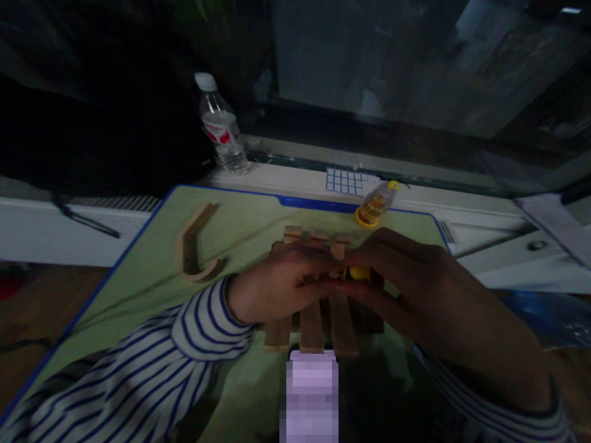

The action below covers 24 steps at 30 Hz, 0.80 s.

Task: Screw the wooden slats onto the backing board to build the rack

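Note:
Several flat wooden slats [311, 323] lie side by side on a darker wooden piece, forming a small wooden assembly in front of me. My left hand [289, 277] reaches across the slats from the left. Its thumb and fingers come together near the right slat, and what they pinch is hidden. From the right, my right hand [406, 283] closes its thumb and fingers around a small yellow object with a dark band [357, 272]. Its tip points left toward my left fingertips, which are close to it. Most of this object is covered, so its kind does not show.
On the green table [252, 227] with a blue edge lies a hook-shaped wooden piece [189, 252]. A small bottle with a yellow top [376, 204] stands at the back. Behind, a water bottle [224, 135] stands on the white ledge. A pixelated phone-like object [311, 394] is nearest me.

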Each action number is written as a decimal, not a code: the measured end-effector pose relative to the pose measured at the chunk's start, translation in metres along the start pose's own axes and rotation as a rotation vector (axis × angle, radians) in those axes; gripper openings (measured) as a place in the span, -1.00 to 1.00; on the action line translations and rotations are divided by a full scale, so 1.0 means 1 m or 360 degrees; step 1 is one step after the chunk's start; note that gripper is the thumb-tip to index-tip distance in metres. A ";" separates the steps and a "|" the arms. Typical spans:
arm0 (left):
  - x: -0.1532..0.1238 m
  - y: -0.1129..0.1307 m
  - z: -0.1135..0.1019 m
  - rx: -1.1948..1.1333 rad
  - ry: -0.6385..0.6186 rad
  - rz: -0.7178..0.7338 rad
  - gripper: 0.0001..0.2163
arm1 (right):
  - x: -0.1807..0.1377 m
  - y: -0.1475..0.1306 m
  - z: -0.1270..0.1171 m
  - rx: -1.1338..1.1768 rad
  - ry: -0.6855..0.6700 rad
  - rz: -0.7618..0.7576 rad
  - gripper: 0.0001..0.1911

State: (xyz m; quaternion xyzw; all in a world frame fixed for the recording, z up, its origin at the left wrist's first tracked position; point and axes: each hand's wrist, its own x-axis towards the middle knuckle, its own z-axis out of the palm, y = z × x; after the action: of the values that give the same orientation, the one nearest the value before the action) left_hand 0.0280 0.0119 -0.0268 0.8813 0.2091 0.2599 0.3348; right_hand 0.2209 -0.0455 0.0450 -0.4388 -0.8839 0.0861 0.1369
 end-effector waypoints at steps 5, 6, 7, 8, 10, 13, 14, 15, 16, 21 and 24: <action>0.000 0.004 0.003 0.0188 0.0340 0.0074 -0.76 | 0.002 0.000 0.001 0.0010 -0.0020 0.0016 -0.79; 0.000 0.004 0.003 0.0208 0.0357 0.0065 -0.77 | 0.002 0.000 0.001 0.0011 -0.0020 0.0017 -0.78; 0.000 0.005 0.004 0.0226 0.0366 0.0049 -0.78 | 0.002 0.001 0.002 0.0014 -0.0011 0.0014 -0.75; 0.000 0.005 0.005 0.0241 0.0366 0.0028 -0.80 | 0.002 0.001 0.001 0.0020 0.0006 0.0005 -0.72; -0.001 0.004 0.006 0.0241 0.0345 -0.0009 -0.82 | 0.000 0.001 0.000 0.0040 0.0058 -0.0038 -0.65; -0.002 0.001 0.005 0.0174 0.0287 -0.0004 -0.82 | -0.003 0.002 -0.002 0.0099 0.0089 -0.0130 -0.60; -0.002 0.000 0.005 0.0152 0.0266 0.0008 -0.81 | -0.003 0.002 -0.002 0.0119 0.0089 -0.0158 -0.60; -0.002 -0.001 0.005 0.0138 0.0241 0.0013 -0.81 | -0.004 0.002 -0.003 0.0138 0.0084 -0.0179 -0.59; -0.002 -0.002 0.004 0.0127 0.0217 0.0013 -0.80 | -0.004 0.003 -0.003 0.0152 0.0081 -0.0188 -0.59; -0.002 -0.003 0.003 0.0053 0.0064 -0.0025 -0.82 | -0.003 0.004 -0.003 0.0126 0.0079 -0.0117 -0.69; 0.000 -0.002 0.002 0.0029 -0.0075 -0.0028 -0.82 | -0.003 0.005 -0.002 0.0087 0.0064 -0.0059 -0.73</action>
State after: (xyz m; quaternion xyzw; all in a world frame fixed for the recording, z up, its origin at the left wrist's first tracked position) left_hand 0.0285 0.0124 -0.0291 0.8883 0.2112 0.2341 0.3340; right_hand 0.2268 -0.0447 0.0455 -0.4202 -0.8862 0.0987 0.1681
